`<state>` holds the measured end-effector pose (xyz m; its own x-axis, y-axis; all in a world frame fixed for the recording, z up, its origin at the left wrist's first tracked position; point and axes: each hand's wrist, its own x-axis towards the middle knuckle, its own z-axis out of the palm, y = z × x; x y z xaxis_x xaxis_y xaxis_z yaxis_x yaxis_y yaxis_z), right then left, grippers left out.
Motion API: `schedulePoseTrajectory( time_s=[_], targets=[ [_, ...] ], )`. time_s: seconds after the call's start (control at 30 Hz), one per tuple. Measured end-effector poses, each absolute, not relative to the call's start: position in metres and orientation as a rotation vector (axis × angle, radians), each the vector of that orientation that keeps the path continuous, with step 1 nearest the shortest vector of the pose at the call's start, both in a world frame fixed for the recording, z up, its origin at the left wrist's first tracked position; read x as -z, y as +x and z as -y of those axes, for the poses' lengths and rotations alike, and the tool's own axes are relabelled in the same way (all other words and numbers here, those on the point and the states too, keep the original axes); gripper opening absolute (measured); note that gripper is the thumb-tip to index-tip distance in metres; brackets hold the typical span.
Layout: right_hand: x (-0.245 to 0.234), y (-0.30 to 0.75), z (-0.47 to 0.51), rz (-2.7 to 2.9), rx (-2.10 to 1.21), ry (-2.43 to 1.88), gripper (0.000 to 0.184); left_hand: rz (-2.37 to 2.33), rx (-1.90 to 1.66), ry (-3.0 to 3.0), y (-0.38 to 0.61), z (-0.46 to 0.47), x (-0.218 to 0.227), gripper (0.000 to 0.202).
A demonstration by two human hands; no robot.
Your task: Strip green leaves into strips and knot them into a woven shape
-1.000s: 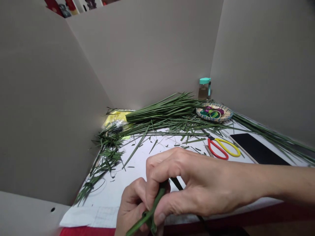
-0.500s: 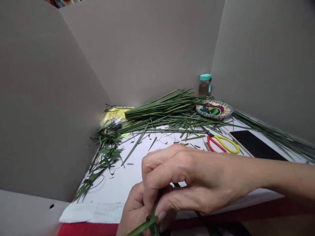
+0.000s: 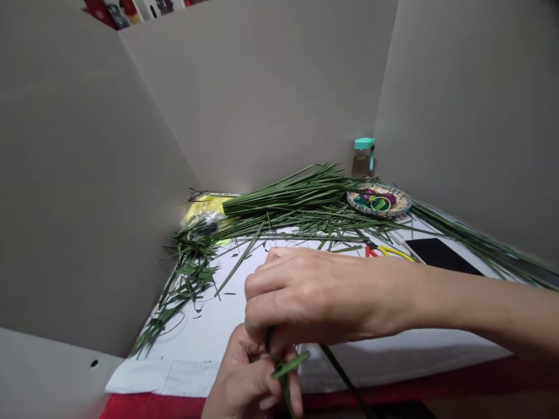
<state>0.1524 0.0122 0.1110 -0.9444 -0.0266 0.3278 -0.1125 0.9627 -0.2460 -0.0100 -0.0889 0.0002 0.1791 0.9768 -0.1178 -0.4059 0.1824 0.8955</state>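
Between my two hands, low in the view near the table's front edge, is a folded green leaf strip [image 3: 290,366]. My left hand [image 3: 244,378] is closed, its thumb and fingers pinching the strip from below. Over it arches my right hand [image 3: 297,291], fingers curled down onto the same leaf, with the fingertips partly hidden. A long dark strand [image 3: 343,372] trails from the hands toward the lower right. Beyond my right wrist lie scissors [image 3: 386,251] with red and yellow handles, partly covered by the hand.
A big bundle of green leaves [image 3: 288,195] lies at the back. Leaf scraps [image 3: 192,267] heap along the left edge. A woven basket [image 3: 404,206] holds purple and green pieces, near a teal-lidded bottle [image 3: 360,163]. A dark-screened phone [image 3: 441,256] rests at right. Grey panels [image 3: 271,87] surround the white-covered table.
My right hand has rolled over, knuckles up, and shifted slightly left. The short leaf end at my left thumb now points right instead of lower left. The view tilted up slightly.
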Motion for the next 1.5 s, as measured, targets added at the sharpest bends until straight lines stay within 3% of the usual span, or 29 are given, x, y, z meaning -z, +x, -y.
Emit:
schedulePoseTrajectory(
  time_s=[0.2,0.33,0.57,0.7,0.93,1.03,1.23,1.43,1.5],
  targets=[
    [-0.117,0.161,-0.016,2.636,0.392,0.072,0.032,-0.92,-1.185,0.726,-0.009,0.087,-0.012,0.034],
    [-0.126,0.177,-0.008,2.484,0.573,-0.006,0.04,-1.008,-1.242,0.843,-0.011,0.086,-0.026,0.032],
    [-0.13,0.202,-0.011,2.259,1.063,-0.185,0.025,-1.14,-1.14,1.285,-0.039,0.08,-0.042,0.015],
    [-0.113,0.206,-0.022,2.261,0.899,-0.215,0.026,-1.263,-1.034,1.555,-0.051,0.082,-0.055,0.01],
    [-0.098,0.21,-0.004,2.697,-0.17,-0.529,0.021,-1.338,-0.854,1.809,-0.048,0.084,-0.084,0.007],
    [-0.111,0.211,-0.003,2.859,-0.417,-0.582,0.022,-1.356,-0.725,1.922,-0.048,0.082,-0.09,0.008],
    [-0.128,0.215,-0.003,2.749,0.014,-0.628,0.011,-1.584,-0.541,2.233,-0.047,0.082,-0.083,0.016],
    [-0.095,0.219,0.024,2.379,0.722,-0.442,0.035,-1.915,-1.027,2.923,-0.051,0.081,-0.061,0.025],
    [-0.068,0.22,0.027,2.266,0.688,-0.511,0.032,-2.009,-1.214,3.098,-0.053,0.082,-0.062,0.024]
  ],
)
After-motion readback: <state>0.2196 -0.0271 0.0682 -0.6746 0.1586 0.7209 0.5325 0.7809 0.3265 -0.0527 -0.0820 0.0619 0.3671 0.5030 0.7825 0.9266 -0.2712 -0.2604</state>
